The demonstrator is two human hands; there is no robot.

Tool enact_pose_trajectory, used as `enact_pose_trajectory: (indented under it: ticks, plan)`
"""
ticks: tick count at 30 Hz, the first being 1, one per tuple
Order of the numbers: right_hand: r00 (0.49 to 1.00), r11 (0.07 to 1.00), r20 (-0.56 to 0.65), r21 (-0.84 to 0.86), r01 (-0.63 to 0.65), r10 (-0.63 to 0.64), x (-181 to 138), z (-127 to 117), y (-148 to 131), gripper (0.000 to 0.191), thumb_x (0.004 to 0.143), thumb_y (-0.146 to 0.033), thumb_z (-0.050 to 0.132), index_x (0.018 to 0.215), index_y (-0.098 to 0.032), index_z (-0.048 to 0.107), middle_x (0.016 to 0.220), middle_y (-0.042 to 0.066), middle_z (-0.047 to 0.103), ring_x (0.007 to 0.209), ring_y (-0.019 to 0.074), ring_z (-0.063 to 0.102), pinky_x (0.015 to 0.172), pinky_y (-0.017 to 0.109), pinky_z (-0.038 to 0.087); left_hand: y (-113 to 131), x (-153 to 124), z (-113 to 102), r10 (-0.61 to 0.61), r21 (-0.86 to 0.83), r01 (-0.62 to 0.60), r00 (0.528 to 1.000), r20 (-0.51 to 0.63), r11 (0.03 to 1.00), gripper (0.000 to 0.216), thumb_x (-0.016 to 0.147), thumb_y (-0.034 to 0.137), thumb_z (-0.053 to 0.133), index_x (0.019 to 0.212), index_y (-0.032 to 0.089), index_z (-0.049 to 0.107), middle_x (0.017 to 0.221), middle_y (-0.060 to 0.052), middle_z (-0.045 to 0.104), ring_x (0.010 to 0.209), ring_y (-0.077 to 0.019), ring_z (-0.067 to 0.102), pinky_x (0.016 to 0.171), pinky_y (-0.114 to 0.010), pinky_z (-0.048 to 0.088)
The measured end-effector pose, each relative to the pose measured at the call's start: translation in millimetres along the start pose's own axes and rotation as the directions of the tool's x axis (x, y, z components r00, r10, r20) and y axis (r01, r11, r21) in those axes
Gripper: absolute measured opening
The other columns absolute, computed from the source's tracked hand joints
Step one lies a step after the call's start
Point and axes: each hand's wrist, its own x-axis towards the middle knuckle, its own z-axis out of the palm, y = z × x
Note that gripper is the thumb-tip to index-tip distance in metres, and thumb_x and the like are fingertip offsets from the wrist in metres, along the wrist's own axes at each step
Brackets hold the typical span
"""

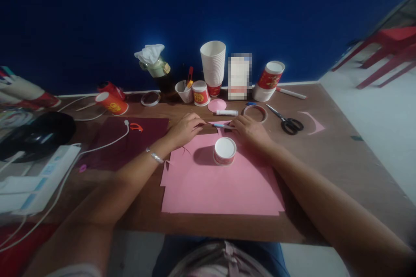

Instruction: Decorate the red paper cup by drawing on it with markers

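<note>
Between my two hands lies a slim light-blue-and-white pen (221, 126), above the far edge of the pink paper. My right hand (248, 130) pinches its right end. At its thin dark left end, the fingertips of my left hand (186, 129) are closed together; the exact grip there is too small to make out. A short paper cup piece (225, 149) stands upside down on the pink paper sheets (221, 190), nearer to me than the hands. Just beyond the hands are a white glue stick (226, 113) and a pink paper cone (216, 104).
Black scissors (291, 125), a tape roll (255, 114) and a pink scrap (313, 123) lie to the right. Stacked paper cups (213, 65) stand by the wall. A power strip (48, 177) with a white cable and a dark red sheet (107, 147) occupy the left.
</note>
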Motion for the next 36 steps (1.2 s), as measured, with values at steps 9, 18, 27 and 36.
enact_pose_trajectory:
  ticks: [9, 18, 27, 36]
  plan:
    - [1.0, 0.993, -0.014, 0.116, 0.001, 0.001, -2.8, -6.0, -9.5, 0.024, 0.11, -0.03, 0.059, 0.118, -0.019, 0.079, 0.112, 0.015, 0.077, 0.105, 0.0291, 0.07, 0.094, 0.044, 0.057, -32.6, 28.0, -29.9, -0.215, -0.149, 0.161, 0.831, -0.513, 0.976, 0.029, 0.085, 0.013, 0.082, 0.113, 0.019, 0.075, 0.112, -0.006, 0.066, 0.079, -0.0138, 0.063, 0.085, -0.031, 0.059]
    - [0.999, 0.995, -0.049, 0.103, 0.0, 0.005, -2.9, 2.8, -1.2, 0.021, 0.108, -0.026, 0.062, 0.117, -0.019, 0.08, 0.112, 0.015, 0.078, 0.105, 0.0298, 0.071, 0.096, 0.044, 0.058, -31.3, 79.5, -35.5, -0.177, -0.002, 0.208, 0.824, -0.538, 0.978, 0.018, 0.09, 0.016, 0.083, 0.108, 0.016, 0.081, 0.116, -0.011, 0.067, 0.093, -0.0217, 0.069, 0.089, -0.035, 0.057]
    - [1.0, 1.0, -0.026, 0.02, 0.011, -0.011, 0.5, 12.6, 10.1, 0.025, 0.109, -0.025, 0.056, 0.107, -0.016, 0.08, 0.108, 0.017, 0.078, 0.098, 0.0299, 0.068, 0.091, 0.045, 0.057, -24.7, 61.2, -67.9, -0.013, -0.019, -0.001, 0.661, -0.75, 1.0, 0.008, 0.098, 0.021, 0.076, 0.106, 0.022, 0.076, 0.106, -0.007, 0.072, 0.108, -0.0234, 0.07, 0.102, -0.037, 0.058]
    - [0.996, 0.995, -0.064, 0.08, -0.062, 0.068, 5.2, 19.6, 10.2, 0.017, 0.102, -0.021, 0.065, 0.109, -0.017, 0.08, 0.109, 0.016, 0.078, 0.103, 0.0318, 0.069, 0.095, 0.047, 0.059, 53.7, 17.5, -13.7, -0.389, -0.869, -0.005, 0.893, -0.227, 0.495, 0.036, 0.077, 0.043, 0.093, 0.097, 0.021, 0.074, 0.079, 0.0, 0.073, 0.056, -0.0084, 0.055, 0.043, -0.02, 0.035]
